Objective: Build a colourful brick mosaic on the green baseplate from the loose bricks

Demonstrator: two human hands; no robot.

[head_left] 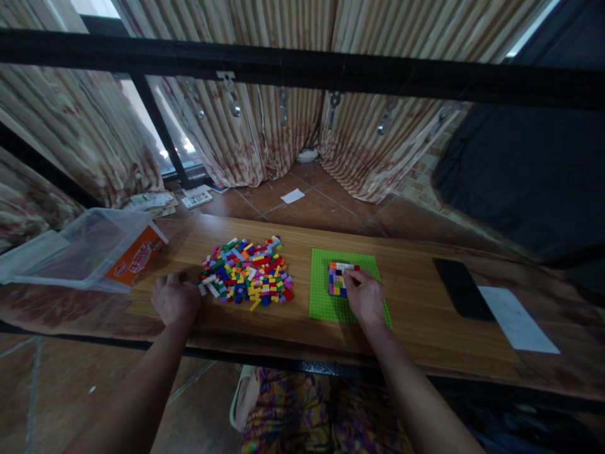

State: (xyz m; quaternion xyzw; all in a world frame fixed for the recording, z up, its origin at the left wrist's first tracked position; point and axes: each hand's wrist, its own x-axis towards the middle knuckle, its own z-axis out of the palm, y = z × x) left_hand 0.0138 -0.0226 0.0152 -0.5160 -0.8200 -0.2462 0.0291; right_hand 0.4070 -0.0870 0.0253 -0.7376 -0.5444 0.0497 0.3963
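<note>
My right hand (pixel 366 295) is over the green baseplate (pixel 317 293), thumb and forefinger pinched on a small toy brick at the right part of a multicoloured brick build (pixel 335 282). The fingers mostly cover that brick, and they hide the lower right of the build. White, orange and red bricks show along its far row. At the left edge of a heap of loose toy bricks (pixel 253 272), my left hand (pixel 174 299) rests on the wooden board with its fingers curled down. Whatever may be under those fingers is hidden.
A clear plastic box (pixel 89 246) with an orange label stands at the far left. On the right lie a black phone-like slab (pixel 463 288) and a white paper sheet (pixel 517 318). A dark metal bar (pixel 293 66) with hanging clips crosses beyond the table.
</note>
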